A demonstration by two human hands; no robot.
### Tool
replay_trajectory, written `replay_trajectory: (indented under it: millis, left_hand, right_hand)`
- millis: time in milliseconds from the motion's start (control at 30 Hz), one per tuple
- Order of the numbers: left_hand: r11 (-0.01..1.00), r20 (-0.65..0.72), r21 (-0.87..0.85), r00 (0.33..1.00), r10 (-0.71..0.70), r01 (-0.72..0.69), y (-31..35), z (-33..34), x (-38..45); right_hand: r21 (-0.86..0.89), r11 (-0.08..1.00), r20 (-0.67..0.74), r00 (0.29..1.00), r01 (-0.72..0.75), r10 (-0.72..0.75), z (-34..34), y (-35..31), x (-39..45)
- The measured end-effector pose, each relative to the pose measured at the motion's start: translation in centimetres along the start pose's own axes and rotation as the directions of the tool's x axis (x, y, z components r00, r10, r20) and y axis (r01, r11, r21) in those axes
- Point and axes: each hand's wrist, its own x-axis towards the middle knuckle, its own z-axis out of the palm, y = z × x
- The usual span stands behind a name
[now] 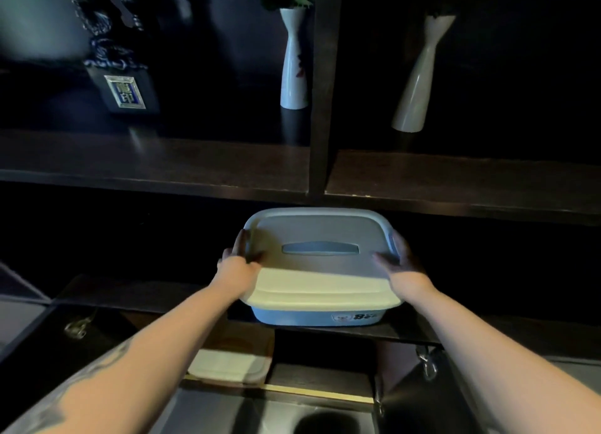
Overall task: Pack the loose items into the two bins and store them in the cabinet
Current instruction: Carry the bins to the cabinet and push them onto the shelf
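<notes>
Dark wooden cabinet (156,160) fills the frame, top to bottom. Its upper shelf runs across the middle, split by an upright post right of centre.

Lidded bin (320,271) sits centre frame in the cabinet's lower opening, under that shelf. Pale lid with a grey recessed handle at its middle; blue-grey body with a small label at the lower right corner. Far half in shadow, near half lit. It appears to rest on the dark ledge, front edge close to the lip.

Your two forearms reach in from the lower corners. Your left hand (239,261) is on the bin's left edge, fingers wrapped round the rim, thumb on the lid. Your right hand (401,261) mirrors it on the right edge, fingers curled over the rim, thumb laid on top. Both are grasping the bin.

A second pale lid (227,365) shows lower centre-left, in a compartment below the ledge; what lies under it is hidden.

Upper shelf, by size: white vase (419,76) right of the post, tilted in this wide view; white vase (292,59) with green leaves just left of the post; dark ornament with a blue plaque (125,90) upper left, blurred.

Metal latch (427,365) at lower right; a similar glint at lower left, unclear.
</notes>
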Motion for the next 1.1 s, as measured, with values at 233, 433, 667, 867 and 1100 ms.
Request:
replay_trajectory:
  millis: [233,433,667,867,1100]
  left_hand:
    - [0.996,-0.075,-0.09,0.997,0.013,-0.02,-1.0,0.8,-0.7]
    - [0.992,-0.006,-0.1,0.997,0.078,-0.078,-4.0,-0.4,-4.2]
    - [0.921,-0.011,-0.323,0.974,0.227,-0.218,-7.1,-2.9,-14.4]
    - [0.902,-0.051,-0.379,0.978,0.203,-0.207,-11.5,-3.0,-19.5]
    - [0.934,0.066,-0.351,0.993,0.096,-0.067,-19.6,1.4,-20.7]
  right_hand:
    - [-0.046,0.998,-0.099,0.995,-0.037,0.032,0.0,-0.4,-2.9]
    - [-0.101,0.995,-0.162,0.987,-0.008,-0.009,0.5,0.3,-9.0]
    - [0.251,0.968,-0.267,0.962,0.011,0.059,2.9,2.4,-19.5]
    - [0.234,0.97,-0.278,0.961,0.061,0.007,5.3,4.5,-25.3]
    - [0.138,0.99,-0.17,0.983,-0.041,0.064,7.6,9.4,-26.6]
